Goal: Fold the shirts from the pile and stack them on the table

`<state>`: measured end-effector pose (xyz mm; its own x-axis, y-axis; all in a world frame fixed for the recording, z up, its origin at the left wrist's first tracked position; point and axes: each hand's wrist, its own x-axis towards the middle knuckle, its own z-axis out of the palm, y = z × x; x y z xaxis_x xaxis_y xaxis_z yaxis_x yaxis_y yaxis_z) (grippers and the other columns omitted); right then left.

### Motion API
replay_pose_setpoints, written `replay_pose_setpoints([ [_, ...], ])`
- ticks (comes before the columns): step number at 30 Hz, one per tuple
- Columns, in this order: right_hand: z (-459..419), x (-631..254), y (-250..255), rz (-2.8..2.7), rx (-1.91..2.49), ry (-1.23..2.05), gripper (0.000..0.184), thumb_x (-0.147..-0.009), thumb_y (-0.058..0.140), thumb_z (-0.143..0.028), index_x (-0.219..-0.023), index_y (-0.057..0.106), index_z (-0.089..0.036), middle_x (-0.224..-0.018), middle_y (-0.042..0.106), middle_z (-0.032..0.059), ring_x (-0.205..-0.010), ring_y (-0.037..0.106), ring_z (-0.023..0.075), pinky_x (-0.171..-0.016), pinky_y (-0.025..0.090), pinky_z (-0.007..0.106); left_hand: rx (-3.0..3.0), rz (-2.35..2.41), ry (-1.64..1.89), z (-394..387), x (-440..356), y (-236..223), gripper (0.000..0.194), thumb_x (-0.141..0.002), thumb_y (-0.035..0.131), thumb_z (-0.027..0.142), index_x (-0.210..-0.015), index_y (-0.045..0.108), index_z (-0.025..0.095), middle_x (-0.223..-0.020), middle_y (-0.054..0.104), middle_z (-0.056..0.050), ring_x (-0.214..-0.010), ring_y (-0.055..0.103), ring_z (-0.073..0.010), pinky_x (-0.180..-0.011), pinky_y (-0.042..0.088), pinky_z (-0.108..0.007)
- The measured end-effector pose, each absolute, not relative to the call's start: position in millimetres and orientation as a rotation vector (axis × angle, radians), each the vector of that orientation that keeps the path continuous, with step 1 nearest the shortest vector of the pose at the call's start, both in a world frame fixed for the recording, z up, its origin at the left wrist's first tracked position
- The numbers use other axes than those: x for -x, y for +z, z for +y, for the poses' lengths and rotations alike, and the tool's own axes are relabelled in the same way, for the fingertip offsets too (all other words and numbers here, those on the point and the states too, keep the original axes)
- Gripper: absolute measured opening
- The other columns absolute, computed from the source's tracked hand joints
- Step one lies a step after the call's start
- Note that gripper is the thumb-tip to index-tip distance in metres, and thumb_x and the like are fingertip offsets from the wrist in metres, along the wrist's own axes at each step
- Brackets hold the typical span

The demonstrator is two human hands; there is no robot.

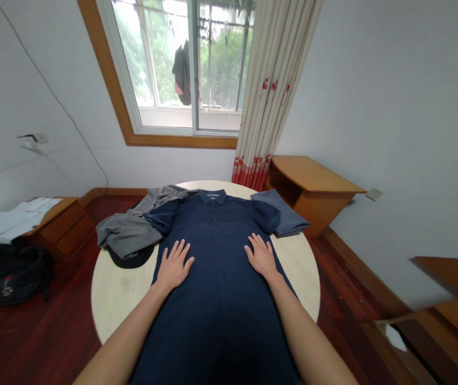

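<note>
A window (192,80) fills the far wall, its brown surround rising on the left, and a pale curtain (277,80) with a red-patterned lower end hangs at its right side. Nearer stands a round, light-topped table (111,299), with a brown wooden cabinet (317,174) beyond it to the far right. A dark navy shirt (216,272) lies front up along the middle of the table, collar at the far end, short sleeves spread left and right, body running toward the near side. A crumpled gray garment (127,232) lies by its left sleeve, partly over something black (130,260); a folded blue-gray garment (289,216) lies by the right sleeve. Both hands rest on the shirt's body, below the sleeves: the left hand (175,267) near its left edge, fingers extended and parted, thumb pointing inward; the right hand (261,256) near its right edge, laid out flat with fingers slightly spread. Neither grips any cloth.
</note>
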<state>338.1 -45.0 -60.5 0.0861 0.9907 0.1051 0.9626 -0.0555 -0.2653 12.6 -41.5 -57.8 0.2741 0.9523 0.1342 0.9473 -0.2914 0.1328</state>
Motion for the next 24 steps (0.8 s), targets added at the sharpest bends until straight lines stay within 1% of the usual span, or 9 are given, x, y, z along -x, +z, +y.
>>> replay_pose_setpoints([
  [3,-41.1,-331.6,-47.9,-1.93,2.193,0.219,0.053,-0.101,0.041,-0.036,-0.149,0.045,-0.017,-0.161,0.034,0.0141,-0.15,0.028,0.0297,-0.118,0.022,0.057,-2.384,1.836,0.367,-24.9,-4.9,-37.0,0.046,-0.1,0.038,0.045,-0.131,0.066,0.025,-0.147,0.056,-0.007,-0.136,0.05,-0.0266,-0.111,0.041,-0.045],
  [6,-26.4,-323.3,-29.5,-1.969,2.138,0.25,0.054,-0.097,0.05,-0.036,-0.146,0.048,-0.016,-0.156,0.041,0.0165,-0.144,0.038,0.0302,-0.115,0.03,0.051,-2.265,1.955,0.506,5.5,9.1,-4.8,0.045,-0.1,0.037,0.046,-0.116,0.072,0.023,-0.127,0.069,-0.007,-0.116,0.064,-0.0244,-0.097,0.051,-0.035],
  [10,2.8,-310.8,-12.6,-2.033,1.942,0.2,0.045,-0.096,0.051,-0.035,-0.136,0.057,-0.016,-0.143,0.055,0.014,-0.129,0.052,0.0269,-0.106,0.04,0.04,-2.123,2.333,0.578,52.5,29.7,29.9,0.053,-0.097,0.038,0.051,-0.129,0.063,0.016,-0.131,0.064,-0.016,-0.118,0.061,-0.0327,-0.093,0.052,-0.042],
  [12,16.5,-306.5,-12.2,-2.04,1.899,0.186,0.04,-0.095,0.052,-0.032,-0.131,0.06,-0.017,-0.137,0.06,0.0125,-0.123,0.056,0.0263,-0.101,0.042,0.038,-1.966,2.456,0.462,74.7,40.9,37.3,0.063,-0.096,0.038,0.057,-0.133,0.06,0.012,-0.133,0.06,-0.023,-0.12,0.059,-0.0373,-0.093,0.052,-0.047],
  [15,30.0,-305.0,-21.9,-2.038,1.834,0.171,0.035,-0.094,0.052,-0.029,-0.126,0.063,-0.018,-0.131,0.063,0.0114,-0.119,0.057,0.0261,-0.098,0.044,0.037,-1.754,2.535,0.241,104.1,62.1,36.9,0.071,-0.091,0.043,0.064,-0.128,0.063,0.007,-0.134,0.058,-0.029,-0.121,0.059,-0.0412,-0.093,0.052,-0.049],
  [17,32.8,-307.1,-32.9,-2.017,1.781,0.156,0.032,-0.094,0.051,-0.027,-0.122,0.065,-0.019,-0.129,0.064,0.0111,-0.119,0.057,0.0259,-0.098,0.043,0.037,-1.699,2.534,0.148,119.1,77.8,33.0,0.069,-0.087,0.05,0.064,-0.122,0.067,0.007,-0.13,0.062,-0.028,-0.116,0.062,-0.0403,-0.089,0.054,-0.047],
  [20,31.0,-311.8,-49.5,-1.964,1.706,0.149,0.028,-0.094,0.051,-0.025,-0.116,0.067,-0.02,-0.127,0.065,0.0103,-0.119,0.056,0.0253,-0.1,0.042,0.038,-1.722,2.485,0.127,132.9,95.0,31.5,0.053,-0.081,0.06,0.058,-0.11,0.073,0.015,-0.115,0.072,-0.022,-0.104,0.069,-0.0367,-0.08,0.057,-0.043],
  [22,29.4,-314.6,-57.0,-1.935,1.672,0.17,0.026,-0.093,0.053,-0.026,-0.114,0.067,-0.02,-0.127,0.065,0.0098,-0.12,0.056,0.0249,-0.1,0.042,0.038,-1.755,2.472,0.188,137.0,96.1,37.2,0.043,-0.08,0.061,0.052,-0.104,0.075,0.02,-0.111,0.074,-0.018,-0.103,0.069,-0.0358,-0.08,0.057,-0.042],
  [24,29.4,-316.5,-61.0,-1.921,1.658,0.203,0.024,-0.093,0.054,-0.026,-0.112,0.067,-0.021,-0.127,0.065,0.0095,-0.12,0.056,0.0246,-0.101,0.042,0.039,-1.772,2.48,0.289,139.1,86.3,47.0,0.041,-0.082,0.059,0.05,-0.108,0.073,0.021,-0.115,0.073,-0.017,-0.107,0.068,-0.0366,-0.083,0.056,-0.044],
])
